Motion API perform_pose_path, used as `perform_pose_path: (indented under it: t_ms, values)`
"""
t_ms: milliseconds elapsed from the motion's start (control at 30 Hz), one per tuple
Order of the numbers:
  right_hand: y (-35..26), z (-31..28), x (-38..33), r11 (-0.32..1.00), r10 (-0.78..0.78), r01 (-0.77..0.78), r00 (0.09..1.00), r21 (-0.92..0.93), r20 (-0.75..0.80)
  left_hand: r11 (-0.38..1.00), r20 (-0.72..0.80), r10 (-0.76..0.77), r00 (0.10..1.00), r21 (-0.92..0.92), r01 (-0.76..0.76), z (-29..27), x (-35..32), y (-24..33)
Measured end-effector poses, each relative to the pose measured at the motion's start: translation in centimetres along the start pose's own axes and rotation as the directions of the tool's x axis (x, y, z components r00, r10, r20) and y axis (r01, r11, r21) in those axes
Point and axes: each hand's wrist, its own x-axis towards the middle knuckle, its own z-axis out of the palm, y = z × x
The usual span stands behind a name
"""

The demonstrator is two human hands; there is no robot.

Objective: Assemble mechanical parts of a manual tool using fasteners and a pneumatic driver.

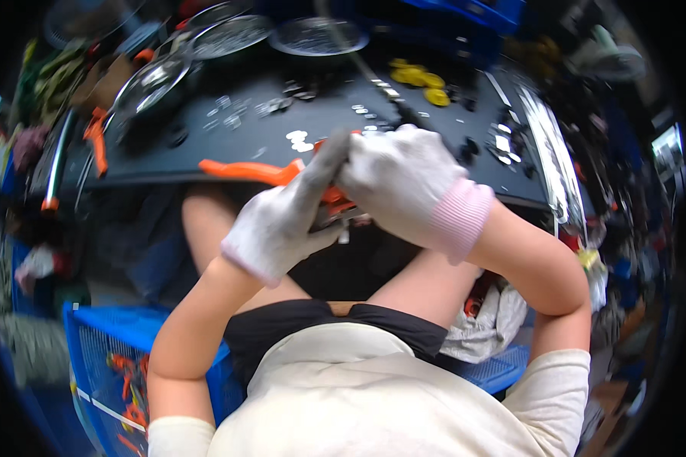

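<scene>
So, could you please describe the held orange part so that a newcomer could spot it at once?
Find the dark table, then the gloved left hand and right hand at its near edge. The orange part is between them, its long arm pointing left; unlike the orange item farther left, it is held.

L hand [286,217] & R hand [404,179] were both gloved, up close tog. in front of the body, touching at the fingers. L forearm [206,320] ran up & in from the lower L, elbow bent. L fingers [326,171] pointed up-R, nearly straight, w/ L thumb [329,238] lower down, in a grip. R forearm [530,255] came in from the R, elbow bent more sharply & out wide. R wrist [463,219] approx. straight; back of R hand faced up, fingers curled, tips hidden, so grip unclear.
</scene>
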Motion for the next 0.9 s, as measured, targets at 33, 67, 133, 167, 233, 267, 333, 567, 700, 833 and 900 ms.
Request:
perform_pose_path:
  t_ms: [33,67,133,167,233,267,333,567,700,833,900]
  values:
    - [0.3,-0.5,-0.5,0.994,0.052,-0.059,0.996,0.092,0.078,0.999,-0.025,0.034,0.999,0.009,-0.034,0.6,-0.3,-0.4]
    - [0.1,0.1,-1.7,0.991,0.091,-0.09,0.996,0.102,-0.005,0.998,-0.032,0.058,0.998,0.01,-0.057,1.0,-0.5,-0.4]
    - [-0.3,1.1,-5.0,0.893,0.277,-0.182,0.943,0.412,-0.183,0.995,-0.087,0.085,0.993,-0.044,-0.089,2.1,-1.0,0.2]
    - [0.3,1.2,-6.9,0.804,0.354,-0.136,0.892,0.579,-0.281,0.993,-0.139,0.078,0.987,-0.081,-0.09,2.4,-1.6,0.7]
    - [6.5,3.6,-12.3,0.869,0.488,-0.36,0.734,0.339,-0.472,0.995,-0.167,-0.013,0.986,-0.095,-0.003,2.8,-4.5,-0.4]
    - [10.2,4.8,-16.6,0.747,0.647,-0.623,0.603,0.231,-0.466,0.993,-0.116,-0.06,0.991,-0.109,0.048,2.2,-5.3,-0.7]
    - [17.0,6.3,-25.6,0.234,0.961,-0.972,0.234,-0.018,-0.148,0.953,-0.077,-0.235,0.969,-0.215,0.214,1.4,-6.7,-0.7]
    - [29.6,10.4,-30.0,-0.074,0.976,-0.952,-0.13,-0.298,0.173,0.894,-0.283,-0.434,0.855,-0.251,0.371,2.9,-8.0,-1.6]
    - [34.3,12.8,-34.1,-0.035,0.999,-0.958,-0.038,-0.285,0.006,0.745,-0.23,-0.611,0.758,-0.492,0.451,2.3,-8.8,0.1]
    - [35.1,12.2,-33.4,0.127,0.986,-0.936,0.085,-0.328,0.141,0.668,-0.238,-0.692,0.682,-0.571,0.477,1.8,-9.6,0.1]
    - [33.7,10.4,-32.4,0.173,0.972,-0.868,0.074,-0.464,0.224,0.713,-0.254,-0.644,0.722,-0.542,0.446,2.1,-8.7,-0.1]
